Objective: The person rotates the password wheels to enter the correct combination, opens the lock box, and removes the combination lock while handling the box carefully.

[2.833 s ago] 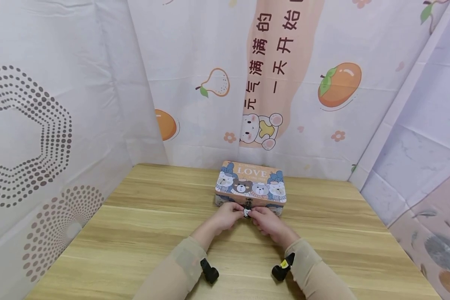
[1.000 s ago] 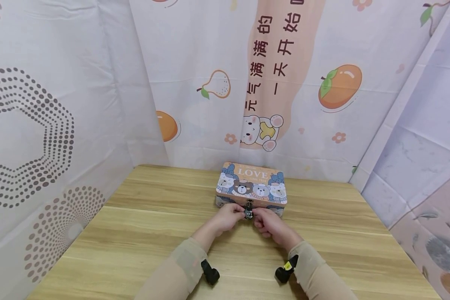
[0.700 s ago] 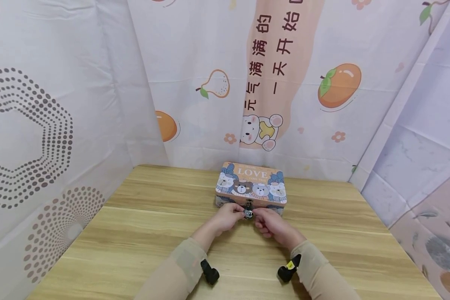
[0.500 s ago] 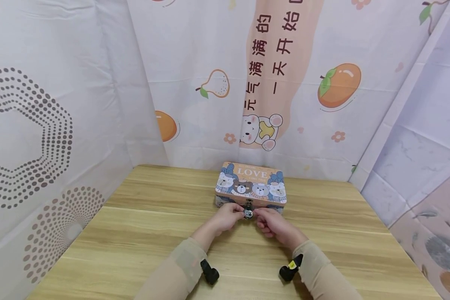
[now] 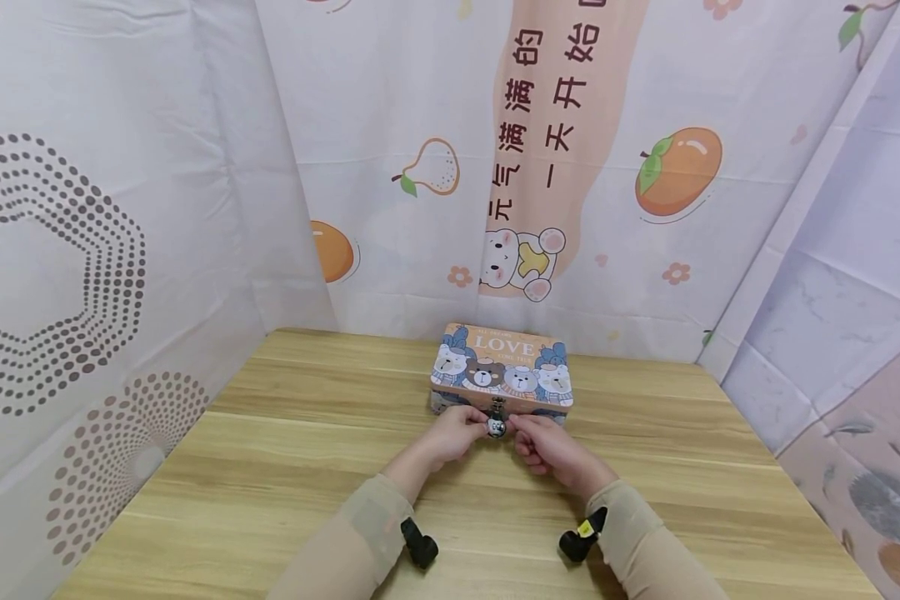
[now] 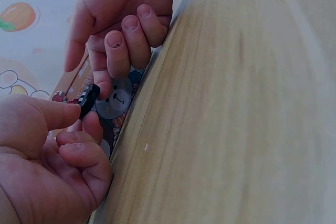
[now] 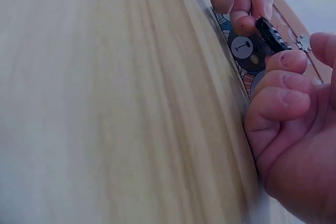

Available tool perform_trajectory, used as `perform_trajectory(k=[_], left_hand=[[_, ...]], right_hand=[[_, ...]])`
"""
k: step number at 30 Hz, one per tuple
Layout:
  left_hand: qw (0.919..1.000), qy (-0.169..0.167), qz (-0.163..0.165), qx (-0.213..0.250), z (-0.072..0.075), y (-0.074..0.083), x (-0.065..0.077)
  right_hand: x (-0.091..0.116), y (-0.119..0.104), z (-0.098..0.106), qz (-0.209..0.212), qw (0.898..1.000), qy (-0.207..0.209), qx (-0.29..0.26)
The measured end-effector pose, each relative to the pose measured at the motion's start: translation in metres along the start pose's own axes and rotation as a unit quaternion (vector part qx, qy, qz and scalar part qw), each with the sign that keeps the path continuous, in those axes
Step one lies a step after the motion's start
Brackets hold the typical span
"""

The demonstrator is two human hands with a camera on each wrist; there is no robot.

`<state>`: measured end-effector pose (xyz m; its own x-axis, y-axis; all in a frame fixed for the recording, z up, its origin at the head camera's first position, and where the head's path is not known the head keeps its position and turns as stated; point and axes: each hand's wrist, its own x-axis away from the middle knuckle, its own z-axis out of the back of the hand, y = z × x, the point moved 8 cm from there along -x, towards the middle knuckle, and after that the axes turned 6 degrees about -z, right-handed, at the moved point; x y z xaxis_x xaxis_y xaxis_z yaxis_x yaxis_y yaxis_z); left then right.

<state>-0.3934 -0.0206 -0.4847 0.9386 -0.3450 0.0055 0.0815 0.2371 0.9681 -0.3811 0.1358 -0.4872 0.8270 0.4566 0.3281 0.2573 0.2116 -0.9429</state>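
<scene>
A small black combination padlock (image 6: 89,98) with a row of dials hangs from the metal latch (image 5: 498,403) of a closed rectangular tin box (image 5: 512,385) printed with bears and "LOVE". The thumb and fingers of my left hand (image 5: 450,435) pinch the padlock from its left side. My right hand (image 5: 551,448) is just to the padlock's right. Its index fingertip lies right at the dial edge in the left wrist view, while its thumb (image 7: 323,45) stands apart from the padlock. The other right fingers are loosely curled. The digits on the dials are too small to read.
The box stands near the back of a wood-grain table (image 5: 330,483), close to a hanging curtain (image 5: 390,92) with fruit prints. More patterned curtains enclose the left and right sides. Each forearm carries a small black camera (image 5: 420,546) at the sleeve cuff.
My right hand, on the padlock at first, has shifted slightly right and its fingertips have drawn back. The padlock's face has tilted a little. My left hand keeps its pinch; the box stays put.
</scene>
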Motion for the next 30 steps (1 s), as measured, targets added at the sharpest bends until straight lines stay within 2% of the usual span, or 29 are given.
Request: perform_trajectory(k=[30], left_hand=[[1.0000, -0.002, -0.001, 0.001, -0.001, 0.000, -0.001]], right_hand=[[-0.011, -0.004, -0.013, 0.007, 1.000, 0.002, 0.028]])
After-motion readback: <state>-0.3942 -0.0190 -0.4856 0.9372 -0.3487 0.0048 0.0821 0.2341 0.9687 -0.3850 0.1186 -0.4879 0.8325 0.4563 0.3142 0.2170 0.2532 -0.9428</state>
